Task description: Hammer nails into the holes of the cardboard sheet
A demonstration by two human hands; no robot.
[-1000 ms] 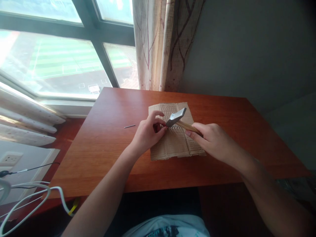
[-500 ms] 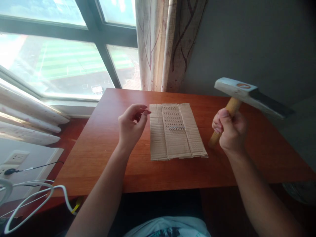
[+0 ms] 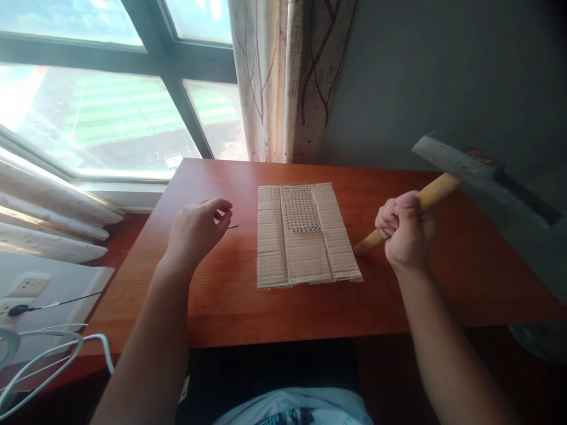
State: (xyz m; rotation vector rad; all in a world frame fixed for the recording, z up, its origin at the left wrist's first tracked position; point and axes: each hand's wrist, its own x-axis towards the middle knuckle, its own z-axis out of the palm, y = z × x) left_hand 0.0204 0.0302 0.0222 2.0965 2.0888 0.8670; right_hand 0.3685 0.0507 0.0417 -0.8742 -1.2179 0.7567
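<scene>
My right hand (image 3: pixel 407 230) grips the wooden handle of a hammer (image 3: pixel 476 165), holding it raised and tilted over the right side of the desk. The hammer head points up and right, slightly blurred. My left hand (image 3: pixel 197 230) is over the desk, left of the cardboard, with fingers loosely curled and a small gap showing between thumb and forefinger. A thin dark nail (image 3: pixel 233 225) shows just beyond the thumb and seems to lie on the desk. A flat piece of cardboard (image 3: pixel 305 257) has a grid of holes and a row of small silvery pieces along its lower side.
The reddish-brown desk (image 3: pixel 230 319) stands by a window (image 3: pixel 119 112) and a patterned curtain (image 3: pixel 274 88). White cables (image 3: pixel 57 348) and a wall socket (image 3: pixel 32 286) are at the lower left. A grey wall (image 3: pixel 434 77) rises behind the desk.
My left hand has moved left, away from the cardboard's edge, and the nail has come into view. My right hand has tilted the hammer further to the right. The view has shifted slightly.
</scene>
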